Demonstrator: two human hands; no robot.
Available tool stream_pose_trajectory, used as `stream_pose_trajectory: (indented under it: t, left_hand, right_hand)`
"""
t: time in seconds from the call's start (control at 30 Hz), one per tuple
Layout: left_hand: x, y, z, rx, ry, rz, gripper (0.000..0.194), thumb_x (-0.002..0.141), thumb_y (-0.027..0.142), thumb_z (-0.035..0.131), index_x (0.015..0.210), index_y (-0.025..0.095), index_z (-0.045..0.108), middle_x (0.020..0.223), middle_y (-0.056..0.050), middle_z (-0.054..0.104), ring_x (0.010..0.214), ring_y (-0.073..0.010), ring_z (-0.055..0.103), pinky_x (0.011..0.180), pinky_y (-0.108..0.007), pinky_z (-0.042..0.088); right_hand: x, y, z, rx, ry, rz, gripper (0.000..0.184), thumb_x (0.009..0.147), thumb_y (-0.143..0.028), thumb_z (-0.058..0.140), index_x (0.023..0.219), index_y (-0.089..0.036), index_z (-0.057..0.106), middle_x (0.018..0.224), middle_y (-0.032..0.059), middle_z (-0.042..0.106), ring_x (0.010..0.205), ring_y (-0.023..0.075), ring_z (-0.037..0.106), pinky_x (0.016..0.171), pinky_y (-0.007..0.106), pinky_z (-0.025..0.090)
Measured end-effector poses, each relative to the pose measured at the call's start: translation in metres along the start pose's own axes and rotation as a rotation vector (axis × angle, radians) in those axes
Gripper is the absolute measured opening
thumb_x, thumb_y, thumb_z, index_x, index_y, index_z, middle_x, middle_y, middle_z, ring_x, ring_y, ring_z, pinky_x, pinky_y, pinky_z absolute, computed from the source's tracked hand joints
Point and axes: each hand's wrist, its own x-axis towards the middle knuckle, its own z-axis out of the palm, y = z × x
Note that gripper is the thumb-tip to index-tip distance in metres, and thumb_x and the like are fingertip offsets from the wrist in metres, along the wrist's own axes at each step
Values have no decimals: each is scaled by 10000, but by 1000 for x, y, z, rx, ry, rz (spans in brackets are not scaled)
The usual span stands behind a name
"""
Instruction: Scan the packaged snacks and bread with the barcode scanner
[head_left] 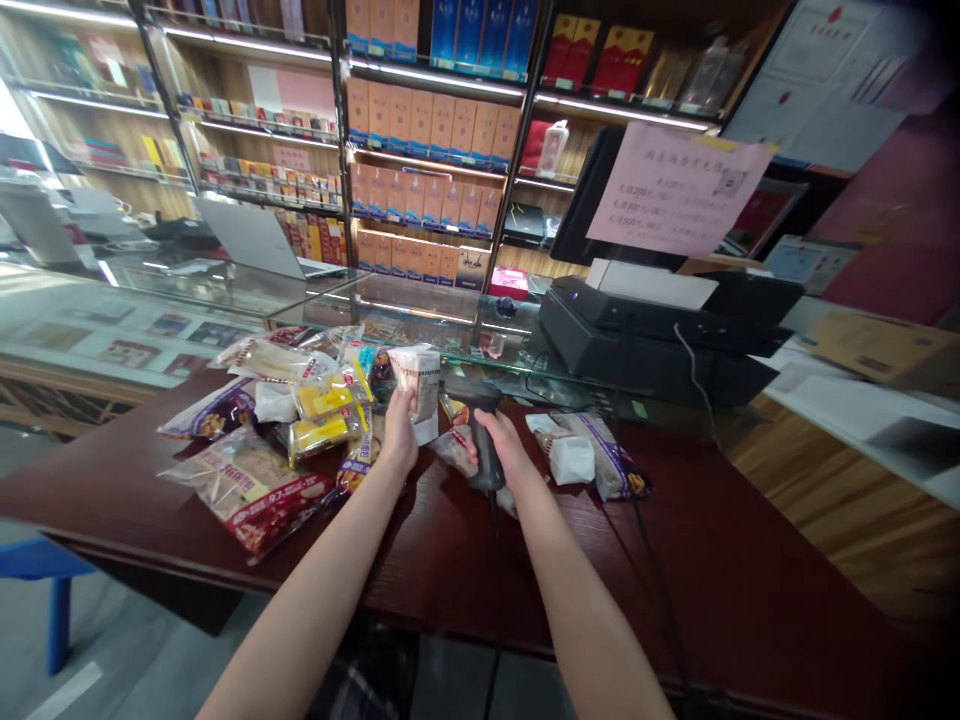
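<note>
My left hand is closed around a white snack packet, held upright above the dark red counter. My right hand grips a black handheld barcode scanner, its head pointing toward the packet, its cable trailing down toward me. A heap of packaged snacks lies to the left of my left hand. Two more packets lie to the right of the scanner.
A black cash register with a pink paper notice stands at the back right on a glass display case. A laptop sits on the glass at left. Shelves of boxed goods fill the background. A blue stool is at lower left.
</note>
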Motion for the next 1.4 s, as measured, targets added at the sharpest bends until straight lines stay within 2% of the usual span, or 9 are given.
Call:
stream_pose_trajectory:
  t: [0.27, 0.47, 0.7, 0.87, 0.97, 1.07, 1.17, 1.27, 1.4]
  left_hand:
    - [-18, 40, -9, 1028, 292, 864, 479, 884, 343, 573, 1352, 244, 588, 1417, -141, 469, 1374, -326, 382, 1181, -492, 213]
    - [-9, 57, -34, 1535, 516, 762, 753, 819, 157, 510, 1535, 103, 284, 1606, -273, 103, 1493, -441, 18, 1100, -729, -62]
    - [-9, 46, -31, 1707, 336, 855, 708, 849, 205, 472, 1527, 95, 298, 1615, -239, 151, 1508, -375, 69, 1136, -668, -99]
    - [-12, 47, -25, 1667, 377, 857, 743, 844, 253, 507, 1517, 34, 281, 1611, -272, 102, 1503, -404, -16, 1145, -673, -40]
    - [-16, 42, -16, 1558, 147, 913, 652, 851, 225, 491, 1477, 79, 382, 1559, -237, 286, 1497, -352, 152, 1189, -593, 60]
    - [-20, 23, -11, 1543, -424, 815, 552, 860, 223, 490, 1408, 168, 503, 1451, -183, 474, 1403, -298, 377, 1178, -486, 226]
    - [-23, 1, -15, 1548, -883, 570, 551, 817, 228, 572, 1364, 299, 558, 1498, -111, 459, 1396, -298, 402, 1182, -520, 184]
    - [-23, -13, -22, 1473, -927, 404, 516, 733, 206, 674, 1226, 355, 656, 1460, -78, 517, 1344, -321, 473, 1177, -561, 151]
    - [-20, -16, -26, 1324, -731, 512, 338, 732, 204, 702, 1040, 339, 735, 1285, -78, 654, 1038, -283, 669, 1047, -431, 417]
  right_hand:
    - [22, 18, -34, 62, 321, 123, 209, 786, -397, 633, 777, -193, 589, 455, -27, 545, 363, 109, 461, 353, 219, 378]
    - [26, 21, -41, 129, 296, 127, 227, 774, -399, 652, 774, -180, 592, 565, -5, 614, 385, 92, 481, 360, 210, 395]
    - [24, 15, -41, 75, 277, 199, 240, 824, -395, 593, 770, -162, 612, 458, -1, 562, 360, 106, 471, 353, 207, 393]
    - [25, 14, -56, 51, 309, 215, 240, 826, -403, 597, 764, -172, 613, 430, -6, 543, 356, 117, 468, 343, 208, 377]
    - [26, 10, -65, 159, 284, 235, 278, 831, -442, 584, 776, -170, 608, 458, -20, 531, 374, 101, 462, 358, 198, 378]
    - [25, 1, -75, 309, 296, 128, 244, 829, -423, 580, 766, -188, 581, 589, -12, 603, 399, 73, 448, 366, 186, 375]
    - [20, -10, -89, 409, 349, -11, 178, 820, -354, 584, 753, -190, 566, 709, -7, 660, 417, 53, 446, 362, 172, 362]
    - [12, -20, -105, 417, 410, -36, 153, 808, -334, 588, 764, -187, 581, 708, -2, 670, 419, 58, 454, 355, 177, 363]
    - [5, -25, -116, 412, 442, -33, 149, 807, -322, 568, 772, -184, 611, 696, 16, 683, 417, 71, 454, 355, 199, 383]
